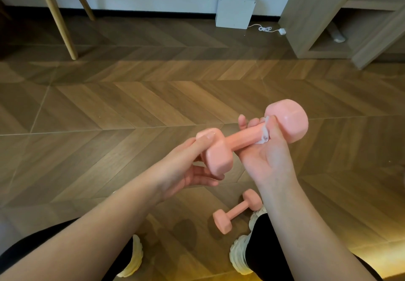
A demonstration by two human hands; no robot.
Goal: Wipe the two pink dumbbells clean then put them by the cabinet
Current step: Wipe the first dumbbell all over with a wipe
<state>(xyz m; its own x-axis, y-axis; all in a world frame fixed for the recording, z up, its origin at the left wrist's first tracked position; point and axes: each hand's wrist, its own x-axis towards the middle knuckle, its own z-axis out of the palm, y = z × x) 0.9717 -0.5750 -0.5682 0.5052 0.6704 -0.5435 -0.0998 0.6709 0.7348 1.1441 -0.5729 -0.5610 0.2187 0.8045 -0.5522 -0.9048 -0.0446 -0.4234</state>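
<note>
Gripping the head of one pink dumbbell (241, 141) with the left hand (184, 168). Pinching a wipe (264, 134) round its handle with the right hand (270, 158). Leaving the second dumbbell (237, 211) lying on the floor (131, 105).

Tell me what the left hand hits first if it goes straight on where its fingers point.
Its fingers point rightward under the near head of the pink dumbbell it holds. Straight on, the left hand would probably meet the right hand near its wrist first; depth is unclear.
</note>
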